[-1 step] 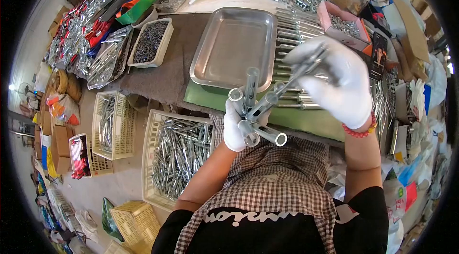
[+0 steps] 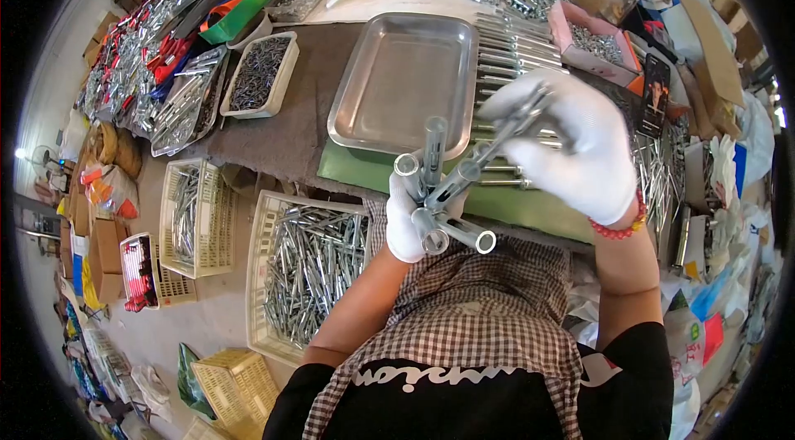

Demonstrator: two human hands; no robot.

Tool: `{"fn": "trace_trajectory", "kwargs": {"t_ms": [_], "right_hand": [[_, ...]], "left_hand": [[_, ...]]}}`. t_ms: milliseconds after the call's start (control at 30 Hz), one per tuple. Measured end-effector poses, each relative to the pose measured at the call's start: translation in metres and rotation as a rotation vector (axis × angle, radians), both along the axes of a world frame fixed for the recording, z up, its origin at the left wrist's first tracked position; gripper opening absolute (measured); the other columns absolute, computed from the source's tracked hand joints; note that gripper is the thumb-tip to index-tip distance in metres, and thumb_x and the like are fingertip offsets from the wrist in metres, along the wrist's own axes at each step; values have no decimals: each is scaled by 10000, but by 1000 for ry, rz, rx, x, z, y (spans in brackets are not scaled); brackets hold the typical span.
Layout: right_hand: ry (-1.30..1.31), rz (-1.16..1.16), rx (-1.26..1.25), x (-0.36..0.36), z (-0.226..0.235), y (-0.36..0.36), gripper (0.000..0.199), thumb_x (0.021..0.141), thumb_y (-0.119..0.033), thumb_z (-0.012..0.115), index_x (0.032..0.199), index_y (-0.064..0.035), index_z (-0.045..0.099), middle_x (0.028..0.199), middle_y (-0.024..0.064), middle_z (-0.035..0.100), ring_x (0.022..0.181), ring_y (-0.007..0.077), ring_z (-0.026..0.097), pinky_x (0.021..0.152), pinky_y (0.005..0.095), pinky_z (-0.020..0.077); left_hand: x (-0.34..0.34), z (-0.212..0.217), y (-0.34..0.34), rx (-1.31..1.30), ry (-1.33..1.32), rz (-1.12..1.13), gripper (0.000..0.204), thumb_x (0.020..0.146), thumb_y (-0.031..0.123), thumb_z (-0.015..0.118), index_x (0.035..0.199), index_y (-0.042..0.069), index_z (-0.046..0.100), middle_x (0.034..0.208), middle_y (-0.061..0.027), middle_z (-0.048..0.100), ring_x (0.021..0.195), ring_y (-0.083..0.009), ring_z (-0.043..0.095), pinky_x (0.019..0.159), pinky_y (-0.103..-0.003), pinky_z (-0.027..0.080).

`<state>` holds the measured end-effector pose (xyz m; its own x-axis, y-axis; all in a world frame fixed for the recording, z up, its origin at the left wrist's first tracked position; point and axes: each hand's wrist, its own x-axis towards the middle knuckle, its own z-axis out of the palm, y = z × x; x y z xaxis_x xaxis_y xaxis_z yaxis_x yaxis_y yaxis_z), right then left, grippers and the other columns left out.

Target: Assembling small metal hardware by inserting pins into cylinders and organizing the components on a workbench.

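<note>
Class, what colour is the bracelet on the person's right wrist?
Red beads; the bracelet shows best in the head view.

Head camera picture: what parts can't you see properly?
- Right hand: blurred, so what its fingers pinch is unclear.
- Left hand: palm hidden behind the metal tubes it grips.
- Cream basket of metal rods: near side covered by the left forearm.
- Picture rim: black, cutting off the piles.

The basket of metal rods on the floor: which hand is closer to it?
Left. The left hand is just beside the basket's upper right corner, gripping tubes. The right hand is farther right, above the table.
</note>
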<state>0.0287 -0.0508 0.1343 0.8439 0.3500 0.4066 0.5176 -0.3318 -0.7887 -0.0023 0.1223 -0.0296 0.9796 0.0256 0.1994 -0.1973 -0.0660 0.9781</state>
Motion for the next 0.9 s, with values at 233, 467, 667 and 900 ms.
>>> {"fn": "trace_trajectory", "kwargs": {"t_ms": [233, 467, 667, 900], "right_hand": [[-179, -7, -210, -1, -12, 4, 243, 696, -40, 683, 934, -84, 661, 882, 61, 654, 727, 191, 641, 648, 285, 520], [-183, -7, -160, 2, -17, 5, 178, 725, -105, 654, 901, -124, 671, 865, 49, 644, 739, 220, 646, 656, 309, 526], [-207, 23, -268, 4, -17, 9, 146, 746, -148, 669, 891, -141, 686, 841, 42, 633, 754, 206, 644, 667, 306, 517], [-34, 160, -240, 11, -18, -2, 178, 740, -226, 712, 901, -150, 730, 820, 52, 620, 763, 220, 629, 666, 306, 506]], "left_hand": [[7, 3, 2, -923, 317, -198, 389, 942, 323, 495, 1250, 86, 469, 1041, -103, 584, 885, -196, 605, 768, -315, 538], [6, 15, -11, -735, 219, 114, 373, 944, 366, 436, 1110, 60, 570, 985, -68, 626, 876, -186, 635, 838, -390, 540], [13, 2, -1, -1081, 189, -241, 364, 963, 306, 413, 1167, 27, 528, 1038, -89, 621, 959, -170, 618, 819, -279, 537], [6, 7, -8, -884, 174, -91, 378, 955, 330, 451, 1234, 76, 471, 1084, -66, 593, 973, -160, 601, 833, -303, 532]]}}
